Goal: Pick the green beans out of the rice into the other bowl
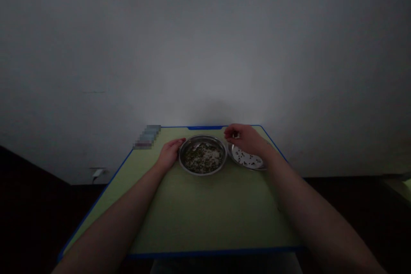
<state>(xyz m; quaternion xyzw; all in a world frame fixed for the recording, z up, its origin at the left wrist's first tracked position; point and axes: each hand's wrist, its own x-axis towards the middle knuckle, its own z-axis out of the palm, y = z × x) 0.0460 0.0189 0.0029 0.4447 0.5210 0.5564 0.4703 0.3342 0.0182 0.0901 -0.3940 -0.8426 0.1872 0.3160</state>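
A round metal bowl (203, 173) stands on the table, holding a mix of green, dark and pale grains or beans. My left hand (170, 154) grips this bowl at its left rim, with the thumb by the edge. To the right, a second metal dish (253, 169) has a pale bottom with scattered small dark beans (245, 158). Over the far side of that dish hovers my right hand (245, 138), fingers curled together towards the bowl's right rim. What its fingertips hold, if anything, is too small to make out.
The folding table (208, 214) has a yellow-green top with a blue edge and stands against a grey wall (205, 51). A blurred-out flat item (147, 137) lies at its far left corner. A white plug (97, 173) sits low on the wall at left.
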